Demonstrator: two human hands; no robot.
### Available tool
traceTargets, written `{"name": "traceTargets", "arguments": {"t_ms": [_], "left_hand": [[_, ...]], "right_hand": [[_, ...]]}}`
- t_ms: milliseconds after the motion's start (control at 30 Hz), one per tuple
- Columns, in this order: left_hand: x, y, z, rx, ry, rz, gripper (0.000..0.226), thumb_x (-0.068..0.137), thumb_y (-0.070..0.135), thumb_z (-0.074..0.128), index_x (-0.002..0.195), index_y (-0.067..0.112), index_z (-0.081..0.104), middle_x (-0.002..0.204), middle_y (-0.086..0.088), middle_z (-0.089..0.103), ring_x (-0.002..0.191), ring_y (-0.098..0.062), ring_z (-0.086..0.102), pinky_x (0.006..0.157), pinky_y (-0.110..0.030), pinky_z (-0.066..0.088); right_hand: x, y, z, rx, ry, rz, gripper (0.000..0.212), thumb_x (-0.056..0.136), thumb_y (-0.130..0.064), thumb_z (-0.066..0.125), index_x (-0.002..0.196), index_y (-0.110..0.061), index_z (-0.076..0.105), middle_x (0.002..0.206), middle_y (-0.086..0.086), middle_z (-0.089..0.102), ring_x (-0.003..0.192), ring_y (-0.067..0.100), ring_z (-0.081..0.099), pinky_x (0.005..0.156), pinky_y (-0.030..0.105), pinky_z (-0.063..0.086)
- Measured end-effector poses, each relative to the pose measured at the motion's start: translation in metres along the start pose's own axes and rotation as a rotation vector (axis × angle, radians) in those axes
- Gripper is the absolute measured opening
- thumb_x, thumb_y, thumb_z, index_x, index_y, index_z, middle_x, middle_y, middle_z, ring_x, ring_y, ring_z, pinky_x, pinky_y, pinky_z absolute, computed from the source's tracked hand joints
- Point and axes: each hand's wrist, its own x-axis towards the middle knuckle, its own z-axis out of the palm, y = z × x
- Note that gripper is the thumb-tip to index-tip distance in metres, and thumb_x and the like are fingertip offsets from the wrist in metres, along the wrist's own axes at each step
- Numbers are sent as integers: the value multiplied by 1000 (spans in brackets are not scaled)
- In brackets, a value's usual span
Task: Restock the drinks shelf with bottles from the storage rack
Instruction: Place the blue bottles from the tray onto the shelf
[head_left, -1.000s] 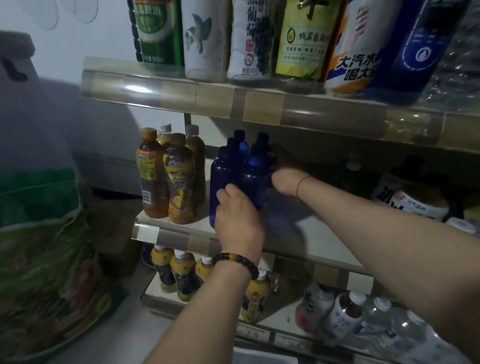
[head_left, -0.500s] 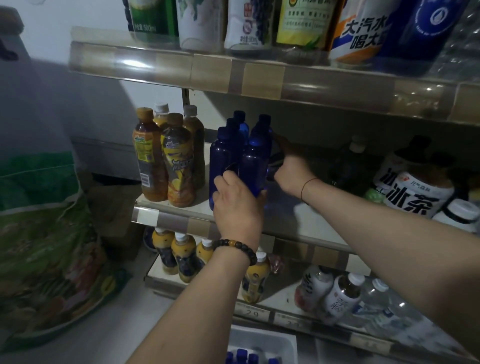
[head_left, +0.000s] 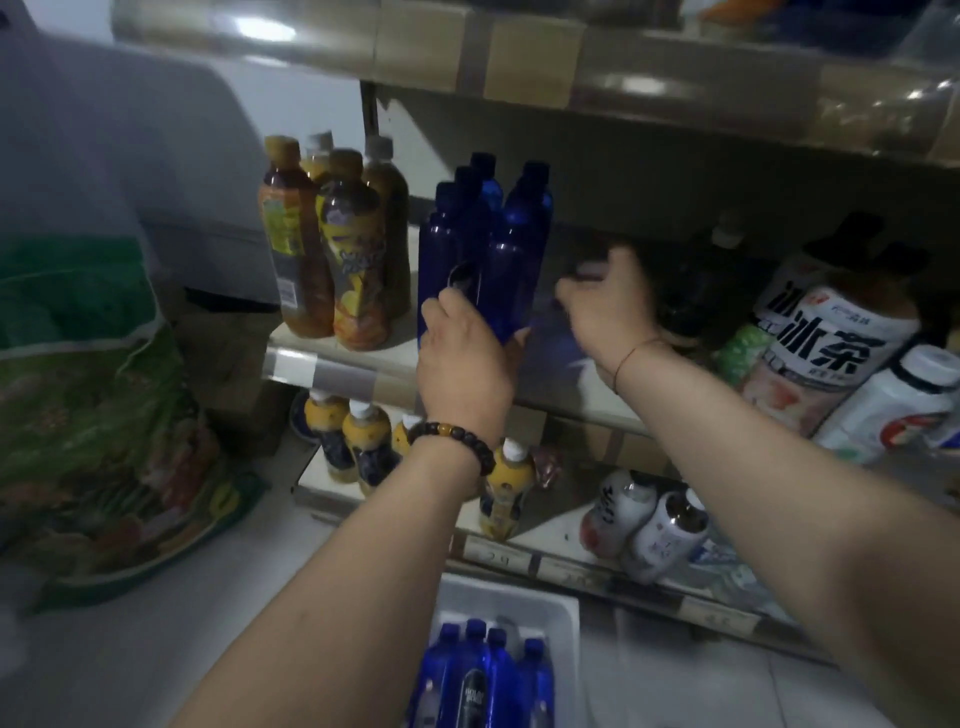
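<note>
Nearest, at the bottom edge, a white tub (head_left: 563, 610) on the floor holds more blue bottles (head_left: 480, 670), upright and packed together, waiting to go up. Above it both forearms reach to the middle shelf (head_left: 332, 371). The left hand (head_left: 465, 358), with a bead bracelet (head_left: 457, 439) at the wrist, has its fingers (head_left: 441, 304) wrapped around the base of the front shelf bottle (head_left: 511, 270) in the blue cluster, clamped on it. The right hand (head_left: 610, 306) is blurred just right of that cluster; its fingers look loosely curled, but I cannot tell whether they grip anything. Beside the cluster on the left stand amber tea bottles (head_left: 332, 244); a big iced-tea bottle (head_left: 826, 358) lies tilted to the right.

The step appears to be squaring the blue rows. It would go best by sliding the held bottle back along the shelf, upright and snug against its neighbours, without nudging the tea bottles.
</note>
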Motion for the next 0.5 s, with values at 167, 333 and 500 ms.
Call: {"name": "traceTargets", "arguments": {"t_ms": [167,333,500], "left_hand": [[-37,-51,-24,-89,-16,-17,38,91,51,74,101,17,59,93,4,65,78,-14,59,62,-24,37],[-118,-134,-4,-74,-379,-158,24,94,47,70,87,25,65,74,13,65,70,-4,61,62,-19,46],[-203,-214,34,159,-740,-361,20,92,26,69,107,12,72,108,-12,75,104,-32,70,89,-37,57]], "right_hand": [[-100,47,2,178,135,-65,32,81,-15,64,106,-35,57,91,-3,68,86,21,70,81,49,61],[-210,140,37,-61,-176,264,17,88,-14,66,98,-26,62,84,-11,66,78,10,66,71,32,53],[-281,223,58,-374,-562,686,13,85,-24,67,81,-23,54,76,-1,57,65,17,55,48,22,38]]}}
